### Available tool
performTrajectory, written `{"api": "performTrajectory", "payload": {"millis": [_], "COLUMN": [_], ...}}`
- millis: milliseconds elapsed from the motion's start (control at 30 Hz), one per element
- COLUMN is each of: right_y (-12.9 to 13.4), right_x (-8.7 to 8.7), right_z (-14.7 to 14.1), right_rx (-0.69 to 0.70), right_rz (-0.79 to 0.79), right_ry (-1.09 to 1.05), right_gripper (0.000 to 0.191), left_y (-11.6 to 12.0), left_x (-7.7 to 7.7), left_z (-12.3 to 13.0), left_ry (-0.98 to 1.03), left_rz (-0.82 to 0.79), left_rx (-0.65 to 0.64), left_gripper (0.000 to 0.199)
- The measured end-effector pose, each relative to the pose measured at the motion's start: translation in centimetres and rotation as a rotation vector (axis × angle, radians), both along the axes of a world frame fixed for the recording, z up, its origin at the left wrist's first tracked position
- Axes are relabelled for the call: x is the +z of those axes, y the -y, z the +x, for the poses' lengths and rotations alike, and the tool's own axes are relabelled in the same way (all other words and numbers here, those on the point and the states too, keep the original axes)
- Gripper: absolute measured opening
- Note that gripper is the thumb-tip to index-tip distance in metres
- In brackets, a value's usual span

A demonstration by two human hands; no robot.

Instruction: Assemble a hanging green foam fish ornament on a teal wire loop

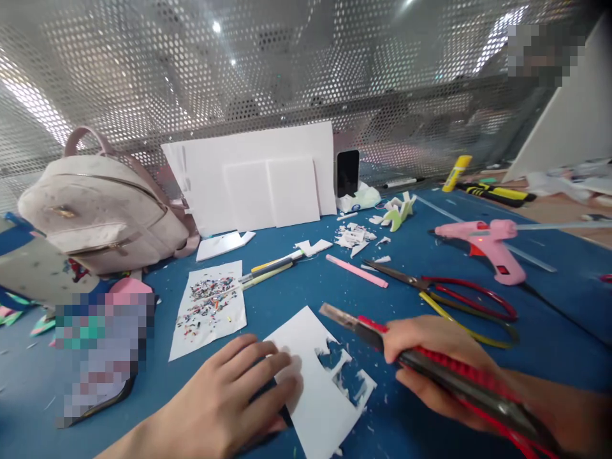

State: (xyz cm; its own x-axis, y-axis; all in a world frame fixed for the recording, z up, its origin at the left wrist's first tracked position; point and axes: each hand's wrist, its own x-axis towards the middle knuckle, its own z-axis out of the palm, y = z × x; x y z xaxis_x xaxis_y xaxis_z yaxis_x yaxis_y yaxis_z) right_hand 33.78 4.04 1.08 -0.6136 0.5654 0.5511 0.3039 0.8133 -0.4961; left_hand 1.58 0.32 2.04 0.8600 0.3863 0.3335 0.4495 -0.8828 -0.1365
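Observation:
In my right hand (437, 363) is a red and black utility knife (463, 389), gripped with its blade out and pointing up and left. The blade sits above the table, apart from the board. My left hand (234, 395) lies with fingers stretched over the left edge of a white foam board (325, 401); its thumb is mostly hidden. Ragged cut-outs run along the board's right side, with narrow strips left between the gaps. Small white crumbs lie around it on the blue table.
Scissors (425, 284), a pink marker (357, 271) and a pink glue gun (488, 245) lie to the right. White scraps (354, 236) are piled behind. A sheet with colourful bits (184, 338), a backpack (115, 210) and upright white boards (201, 210) stand left and back.

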Motion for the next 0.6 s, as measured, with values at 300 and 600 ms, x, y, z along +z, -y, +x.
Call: {"api": "performTrajectory", "payload": {"millis": [300, 600], "right_y": [3.3, 3.7], "right_x": [0.7, 0.9], "right_z": [-2.3, -3.1], "right_rx": [0.008, -0.025], "right_rz": [0.035, 0.159], "right_ry": [0.166, 0.221], "right_gripper": [0.032, 0.031], "left_y": [1.0, 1.0], "left_x": [-2.4, -4.0], "left_z": [0.3, 0.1], "left_ry": [-0.054, 0.044], "left_rz": [-0.038, 0.024], "left_rx": [0.035, 0.057], "left_gripper": [0.043, 0.040]}}
